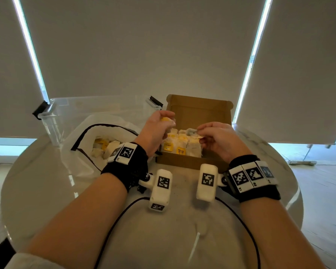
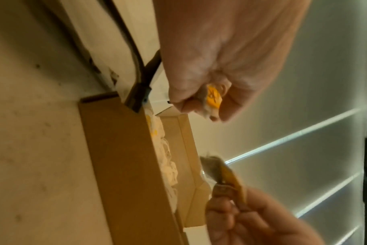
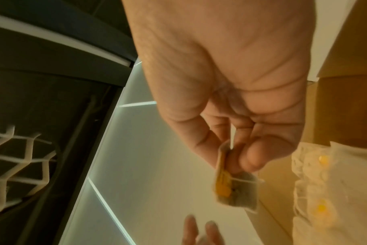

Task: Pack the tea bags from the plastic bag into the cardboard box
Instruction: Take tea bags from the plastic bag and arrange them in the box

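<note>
An open cardboard box [image 1: 190, 162] sits on the table in the head view, with rows of tea bags [image 1: 179, 145] standing in it. To its left lies a clear plastic bag [image 1: 85, 146] with more tea bags [image 1: 103, 146] inside. My left hand [image 1: 158, 131] is above the box's left side and grips a tea bag with a yellow tag [image 2: 213, 99]. My right hand [image 1: 215, 138] is over the box's right side and pinches another tea bag [image 3: 237, 190] [image 1: 191, 131] between thumb and fingers.
A clear plastic tub [image 1: 54, 121] stands behind the bag at the back left. The box lid [image 1: 200, 111] stands upright behind the box. The round white table [image 1: 37, 191] ends close on both sides. Black cables [image 1: 113, 226] run over its near part.
</note>
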The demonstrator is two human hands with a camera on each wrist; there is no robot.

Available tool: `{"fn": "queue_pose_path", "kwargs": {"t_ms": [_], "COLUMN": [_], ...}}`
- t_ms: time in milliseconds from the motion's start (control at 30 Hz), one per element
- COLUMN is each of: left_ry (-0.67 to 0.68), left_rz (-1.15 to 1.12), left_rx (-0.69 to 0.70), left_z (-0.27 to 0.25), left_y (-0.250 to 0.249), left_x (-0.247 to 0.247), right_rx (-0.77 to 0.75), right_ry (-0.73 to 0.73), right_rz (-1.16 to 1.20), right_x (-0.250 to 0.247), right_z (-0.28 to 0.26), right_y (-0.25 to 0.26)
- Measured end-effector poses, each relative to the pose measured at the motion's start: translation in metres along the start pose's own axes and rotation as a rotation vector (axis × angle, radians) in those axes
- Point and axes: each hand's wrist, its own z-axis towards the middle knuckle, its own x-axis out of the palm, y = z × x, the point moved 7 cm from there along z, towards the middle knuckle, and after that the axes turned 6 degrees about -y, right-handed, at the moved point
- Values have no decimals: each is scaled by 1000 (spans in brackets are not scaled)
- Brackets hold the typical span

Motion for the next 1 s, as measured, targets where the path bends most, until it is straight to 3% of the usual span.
{"fn": "queue_pose_path", "kwargs": {"t_ms": [133, 233, 333, 467, 567, 633, 733, 1000], "left_ry": [228, 116, 96, 167, 254, 312, 349, 387], "left_rz": [427, 522, 497, 552, 844, 1040, 1185, 1166], "left_rx": [129, 186, 105, 67, 66, 66, 67, 34], "left_z": [-17, -15, -13, -18, -21, -23, -24, -23], "left_y": [-5, -8, -3, 0, 6, 9, 9, 12], "left_x": [27, 25, 24, 29, 30, 32, 35, 30], "right_rx": [55, 90, 59, -22, -79, -41, 72, 68], "right_ry": [95, 179, 216, 55, -258, -405, -407, -339], "right_rz": [237, 351, 283, -35, -145, -233, -355, -477], "right_x": [5, 8, 12, 9, -21, -42, -50, -20], "right_z": [-2, -4, -6, 0, 15, 27, 42, 55], "right_y": [-2, 0, 1, 0, -3, -12, -30, -41]}}
